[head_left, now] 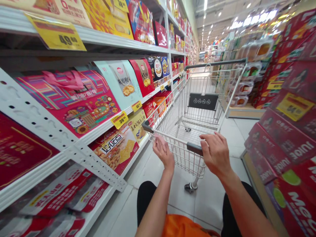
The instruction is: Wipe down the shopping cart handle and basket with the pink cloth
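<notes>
A wire shopping cart [197, 108] stands in the aisle right in front of me, its basket empty. My left hand [162, 152] rests against the cart's handle bar [172, 138], palm turned up and fingers loosely apart, blurred at the tips. My right hand [215, 152] lies over the right end of the same bar, fingers curled round its dark grip.
White shelves [103, 130] full of red and pink gift boxes with yellow price tags run along the left. Stacked red juice cartons [283, 141] line the right. The tiled aisle floor [237, 126] stretches ahead past a display of packaged goods [247, 72].
</notes>
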A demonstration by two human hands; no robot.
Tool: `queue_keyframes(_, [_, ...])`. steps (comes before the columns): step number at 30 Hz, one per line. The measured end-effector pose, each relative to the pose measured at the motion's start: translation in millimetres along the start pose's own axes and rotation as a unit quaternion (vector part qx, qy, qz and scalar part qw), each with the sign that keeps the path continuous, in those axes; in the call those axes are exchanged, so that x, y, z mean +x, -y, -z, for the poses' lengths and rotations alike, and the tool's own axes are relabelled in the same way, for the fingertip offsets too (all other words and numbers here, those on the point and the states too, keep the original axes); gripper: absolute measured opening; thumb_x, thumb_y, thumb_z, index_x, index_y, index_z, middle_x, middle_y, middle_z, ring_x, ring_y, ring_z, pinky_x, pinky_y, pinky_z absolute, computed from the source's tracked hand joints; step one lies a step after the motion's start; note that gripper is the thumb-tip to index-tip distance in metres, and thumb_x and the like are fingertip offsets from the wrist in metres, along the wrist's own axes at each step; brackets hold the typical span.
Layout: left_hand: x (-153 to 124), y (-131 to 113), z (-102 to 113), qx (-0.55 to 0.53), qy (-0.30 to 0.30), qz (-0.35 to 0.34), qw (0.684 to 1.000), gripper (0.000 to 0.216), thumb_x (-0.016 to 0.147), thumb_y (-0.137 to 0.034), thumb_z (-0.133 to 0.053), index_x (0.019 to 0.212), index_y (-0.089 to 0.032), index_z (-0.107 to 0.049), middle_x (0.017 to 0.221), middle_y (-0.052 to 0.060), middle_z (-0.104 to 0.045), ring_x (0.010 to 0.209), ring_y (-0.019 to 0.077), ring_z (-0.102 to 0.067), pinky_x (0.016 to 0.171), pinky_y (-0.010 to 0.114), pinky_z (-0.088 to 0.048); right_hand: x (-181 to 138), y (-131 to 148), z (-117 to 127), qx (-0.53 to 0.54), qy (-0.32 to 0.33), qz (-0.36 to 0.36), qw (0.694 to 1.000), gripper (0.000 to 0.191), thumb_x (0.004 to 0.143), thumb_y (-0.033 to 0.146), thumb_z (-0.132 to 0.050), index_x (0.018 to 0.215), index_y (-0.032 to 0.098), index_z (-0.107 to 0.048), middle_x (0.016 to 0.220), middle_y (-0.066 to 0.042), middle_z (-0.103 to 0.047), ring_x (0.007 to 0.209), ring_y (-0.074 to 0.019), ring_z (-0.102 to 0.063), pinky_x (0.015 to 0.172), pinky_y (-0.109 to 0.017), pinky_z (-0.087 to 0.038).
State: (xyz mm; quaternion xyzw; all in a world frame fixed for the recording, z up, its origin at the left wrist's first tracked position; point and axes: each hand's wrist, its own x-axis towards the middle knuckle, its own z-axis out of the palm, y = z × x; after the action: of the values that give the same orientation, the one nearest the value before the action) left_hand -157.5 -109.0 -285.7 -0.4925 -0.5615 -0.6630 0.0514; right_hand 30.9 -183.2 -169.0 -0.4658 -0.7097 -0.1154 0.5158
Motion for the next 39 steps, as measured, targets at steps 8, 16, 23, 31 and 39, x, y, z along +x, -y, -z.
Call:
queue_keyframes(8, [-47,-27,9,-0.011,0.087,-0.22,0.972,0.054,0.098,-0.022,-0.051,0.152,-0.026,-0.048,0.141,0.021,-0.055,0.13,0.0306,-0.056,0.103,0.053,-0.05,0,31,-12,-0.161,-0.005,0.061,0.985,0.05,0.106,0.043,-0.024,0.088,0.02,-0.065,0.068,-0.004,-0.062,0.066,-0.0186,-0.049,0.073,-0.037,-0.031])
queue_keyframes(16, [25,58,15,0.025,0.29,-0.353,0.889,0.031,0.097,-0.029,-0.048,0.112,-0.032,-0.075,0.11,0.013,-0.071,0.105,0.0238,-0.065,0.092,0.043,-0.055,-6,0,-2,-0.213,-0.044,0.118,0.969,0.059,0.107,0.046,-0.014,0.079,0.021,-0.061,0.063,-0.004,-0.058,0.064,-0.0194,-0.043,0.068,-0.036,-0.031])
queue_keyframes(23, [63,88,21,-0.002,0.148,-0.254,0.956,0.032,0.097,-0.033,-0.051,0.114,-0.019,-0.074,0.116,0.017,-0.066,0.115,0.0272,-0.061,0.099,0.047,-0.053,-7,-4,-2,-0.245,-0.044,0.094,0.964,0.063,0.107,0.045,-0.012,0.076,0.021,-0.061,0.064,-0.003,-0.058,0.064,-0.0182,-0.043,0.071,-0.035,-0.031])
queue_keyframes(31, [26,52,2,-0.049,0.024,-0.063,0.997,0.042,0.099,-0.037,-0.052,0.136,-0.019,-0.063,0.132,0.015,-0.053,0.127,0.0249,-0.055,0.115,0.044,-0.043,-4,-3,-2,-0.231,-0.025,0.096,0.968,0.069,0.106,0.047,-0.008,0.074,0.021,-0.063,0.065,-0.005,-0.061,0.066,-0.0198,-0.044,0.07,-0.034,-0.03])
queue_keyframes(39, [41,20,-11,-0.1,-0.117,0.206,0.966,0.048,0.098,-0.055,-0.052,0.128,-0.019,-0.063,0.125,0.011,-0.051,0.122,0.0226,-0.058,0.113,0.038,-0.045,-7,-4,1,-0.244,-0.021,0.085,0.966,0.069,0.106,0.046,-0.007,0.075,0.021,-0.063,0.068,-0.005,-0.064,0.066,-0.0192,-0.046,0.072,-0.034,-0.031])
